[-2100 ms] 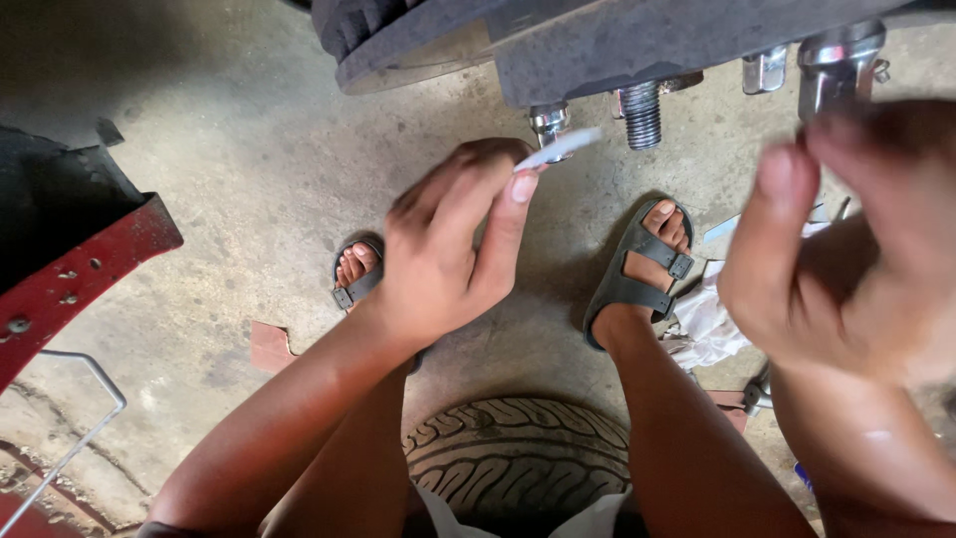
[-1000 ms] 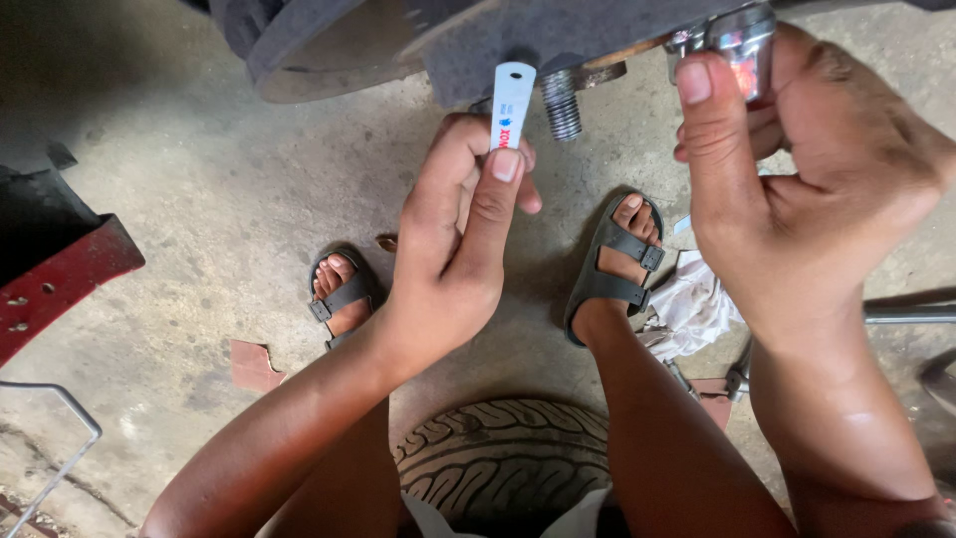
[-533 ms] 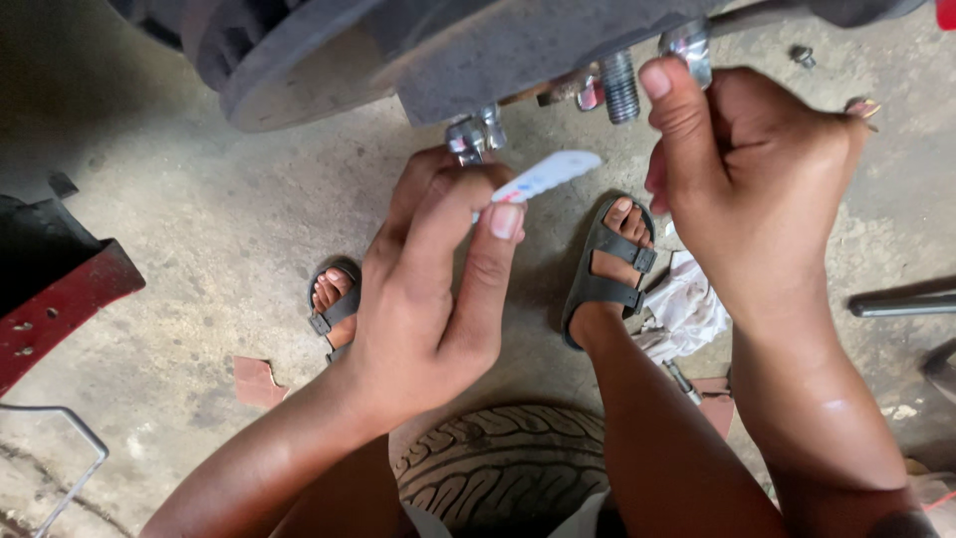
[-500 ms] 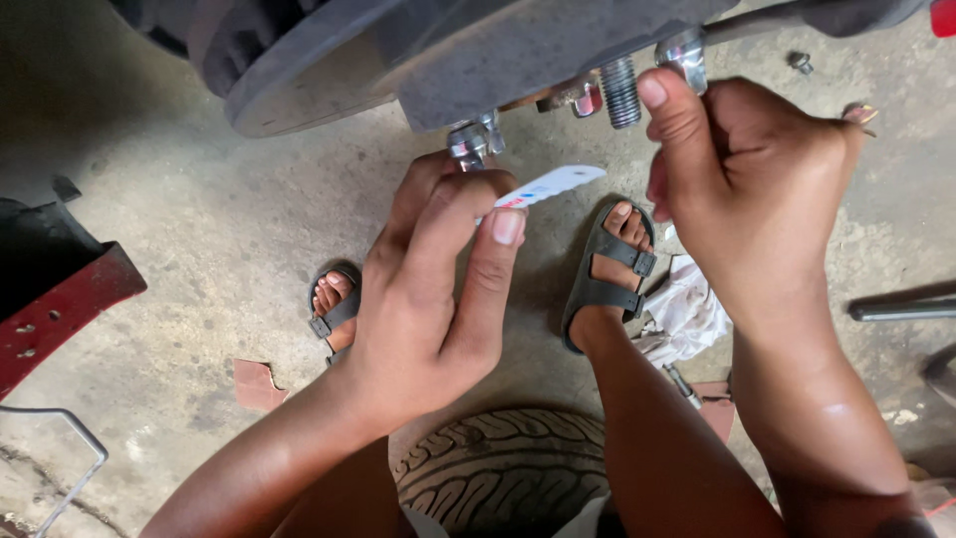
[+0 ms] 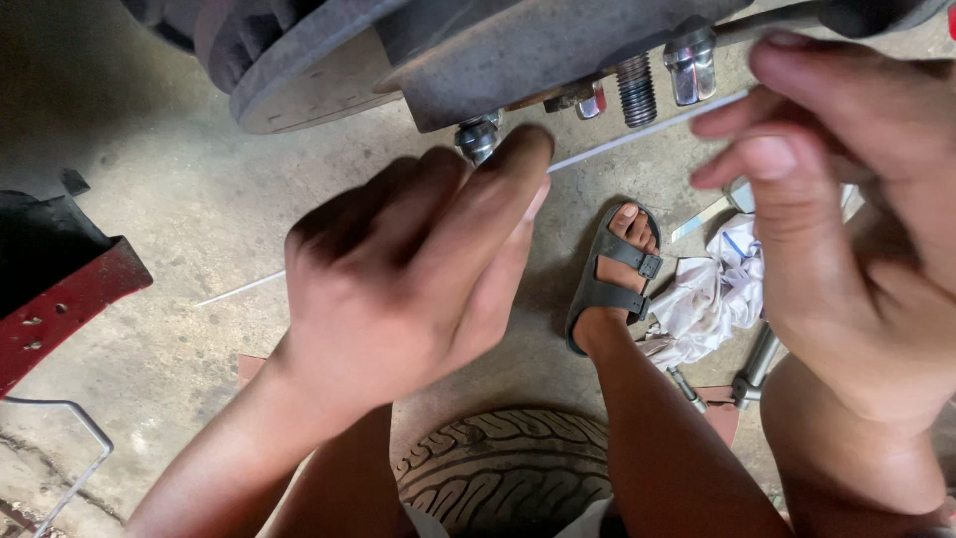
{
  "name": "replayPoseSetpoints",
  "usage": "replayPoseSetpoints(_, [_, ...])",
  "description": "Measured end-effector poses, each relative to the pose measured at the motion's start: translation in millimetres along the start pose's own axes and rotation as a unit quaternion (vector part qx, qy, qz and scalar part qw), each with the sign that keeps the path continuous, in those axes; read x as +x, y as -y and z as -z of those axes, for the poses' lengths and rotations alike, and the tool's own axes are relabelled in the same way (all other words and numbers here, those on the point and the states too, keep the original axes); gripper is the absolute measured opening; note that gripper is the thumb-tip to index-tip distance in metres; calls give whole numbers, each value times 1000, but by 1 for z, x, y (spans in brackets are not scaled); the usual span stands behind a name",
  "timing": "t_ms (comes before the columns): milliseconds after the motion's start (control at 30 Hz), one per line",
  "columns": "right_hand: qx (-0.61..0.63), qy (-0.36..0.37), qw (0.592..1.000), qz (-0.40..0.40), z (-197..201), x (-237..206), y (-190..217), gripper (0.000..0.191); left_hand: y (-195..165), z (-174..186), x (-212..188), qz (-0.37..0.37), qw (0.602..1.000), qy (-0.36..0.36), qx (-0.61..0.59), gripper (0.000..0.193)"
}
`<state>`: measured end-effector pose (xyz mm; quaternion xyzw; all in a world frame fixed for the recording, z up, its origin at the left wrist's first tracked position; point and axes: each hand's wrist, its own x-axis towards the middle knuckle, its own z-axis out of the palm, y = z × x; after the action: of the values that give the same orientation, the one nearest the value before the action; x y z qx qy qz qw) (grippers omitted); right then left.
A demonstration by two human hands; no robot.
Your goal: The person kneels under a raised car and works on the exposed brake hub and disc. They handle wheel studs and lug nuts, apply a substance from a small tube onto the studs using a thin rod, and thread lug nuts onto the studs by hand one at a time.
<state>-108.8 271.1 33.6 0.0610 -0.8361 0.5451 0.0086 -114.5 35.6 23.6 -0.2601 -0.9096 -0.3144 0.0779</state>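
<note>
White, thin plastic strip (image 5: 647, 130) spans both hands beneath the grey metal wheel hub (image 5: 518, 50); left hand (image 5: 408, 269) pinches one end, right hand (image 5: 846, 229) the other. Judged step: working it by the threaded steel stud (image 5: 635, 90); next calls for steady tension.

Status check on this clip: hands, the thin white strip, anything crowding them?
Left hand and right hand each pinching an end of the thin white strip. Strip stretched just under the wheel studs. Hub close overhead; blurred.
</note>
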Motion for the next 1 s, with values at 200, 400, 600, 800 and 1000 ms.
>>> replayPoseSetpoints(200, [-78,40,996,25,0,10,-7,15,3,-5,-6,-30,992,-4,120,31])
replayPoseSetpoints(400, [-93,48,994,26,1,13,-15,16,5,-7,-9,-28,991,8,133,30])
replayPoseSetpoints(600, [-101,51,993,25,0,14,-17,16,3,-5,-7,-20,991,13,132,36])
replayPoseSetpoints(800, [-108,49,993,23,-1,14,-21,16,6,-2,-7,-26,990,31,133,38])
replayPoseSetpoints(1000, [-108,45,993,18,-4,14,-26,16,6,-4,-5,-39,984,32,170,37])
